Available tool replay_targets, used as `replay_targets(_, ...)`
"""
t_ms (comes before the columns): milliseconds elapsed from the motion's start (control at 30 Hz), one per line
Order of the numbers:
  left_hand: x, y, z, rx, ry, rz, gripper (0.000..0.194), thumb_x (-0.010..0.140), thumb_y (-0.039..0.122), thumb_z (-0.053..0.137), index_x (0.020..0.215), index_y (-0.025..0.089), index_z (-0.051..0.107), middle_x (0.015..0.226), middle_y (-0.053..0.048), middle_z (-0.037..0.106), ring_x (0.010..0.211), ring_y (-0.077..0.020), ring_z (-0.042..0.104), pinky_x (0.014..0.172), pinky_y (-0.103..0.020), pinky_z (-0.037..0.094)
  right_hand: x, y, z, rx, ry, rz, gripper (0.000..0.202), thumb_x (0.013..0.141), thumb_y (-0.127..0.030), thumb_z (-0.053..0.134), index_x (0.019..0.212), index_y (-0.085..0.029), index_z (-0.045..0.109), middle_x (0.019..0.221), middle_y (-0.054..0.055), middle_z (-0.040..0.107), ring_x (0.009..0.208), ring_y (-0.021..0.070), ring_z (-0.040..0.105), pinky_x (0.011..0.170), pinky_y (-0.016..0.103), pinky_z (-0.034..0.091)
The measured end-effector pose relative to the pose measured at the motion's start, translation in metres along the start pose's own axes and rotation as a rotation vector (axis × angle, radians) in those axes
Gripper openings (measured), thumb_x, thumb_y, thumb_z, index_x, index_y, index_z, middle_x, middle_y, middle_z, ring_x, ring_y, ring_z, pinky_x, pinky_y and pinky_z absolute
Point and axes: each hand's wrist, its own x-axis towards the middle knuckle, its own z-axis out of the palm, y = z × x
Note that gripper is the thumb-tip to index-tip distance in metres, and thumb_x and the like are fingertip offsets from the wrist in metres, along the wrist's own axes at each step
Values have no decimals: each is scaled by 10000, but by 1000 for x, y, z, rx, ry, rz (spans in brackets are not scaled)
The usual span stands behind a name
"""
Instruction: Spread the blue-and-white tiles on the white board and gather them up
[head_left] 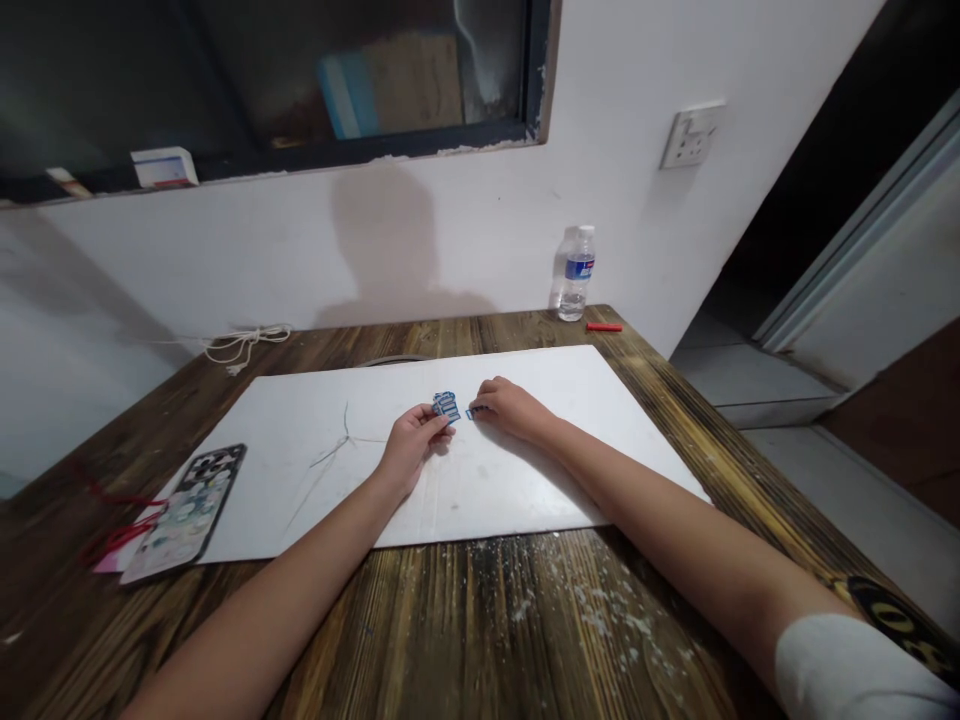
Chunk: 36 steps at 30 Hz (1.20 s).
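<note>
My left hand (420, 440) pinches a small flat blue-and-white piece with a cut-out outline (446, 404) between thumb and fingers, just above a white board (525, 480). Close by on its right, my right hand (510, 407) has its fingers closed on a smaller blue-edged strip (471, 413), whose end sticks out toward the first piece. A narrow gap separates the two pieces. The exact kind of either piece is too small to make out, and the right fingers cover most of the strip.
On the left, a patterned phone case (184, 515) with a red cord (124, 535) overlaps the board's edge. A white cable (244, 343) lies at the back left of the wooden table (465, 620). A water bottle (577, 275) and a red stick-like object (604, 327) are at the back right.
</note>
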Motion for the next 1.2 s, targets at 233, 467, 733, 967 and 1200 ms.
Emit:
replay_targets(233, 0, 1, 0, -4, 2, 4, 323, 573, 283, 812, 782, 144, 610, 669, -13, 655, 598, -109, 623, 567, -201, 482, 6, -17, -11, -268, -222, -25, 185, 874, -147, 518, 887, -79, 690, 876, 138, 632, 792, 201, 526, 679, 302, 345)
replay_targets(467, -1, 1, 0, 3, 0, -3, 341, 573, 283, 816, 802, 146, 605, 665, -14, 656, 589, -112, 619, 555, -204, 480, 3, -17, -4, -376, -198, -61, 235, 911, -149, 437, 892, -82, 661, 879, 152, 630, 793, 221, 535, 664, 322, 338)
replay_targets(733, -1, 3, 0, 3, 1, 9, 339, 571, 286, 817, 798, 140, 613, 686, -12, 651, 608, -109, 622, 573, -203, 484, 1, -15, -2, -338, -82, -4, 149, 869, -119, 491, 873, -90, 637, 879, 139, 619, 810, 226, 522, 696, 331, 346)
replay_targets(967, 0, 1, -1, 2, 17, 15, 314, 575, 274, 816, 788, 142, 626, 689, -15, 657, 604, -112, 622, 581, -215, 488, -3, -13, 1, -116, 302, 51, 142, 874, -128, 462, 892, -139, 602, 863, 109, 605, 809, 208, 515, 713, 310, 377)
replay_targets(1200, 1, 0, -2, 6, -2, 6, 315, 588, 273, 816, 807, 137, 635, 739, -27, 671, 623, -109, 623, 568, -198, 482, -8, -18, 10, 157, 455, -99, 193, 892, -136, 436, 972, -158, 610, 823, 54, 668, 727, 129, 599, 663, 229, 441)
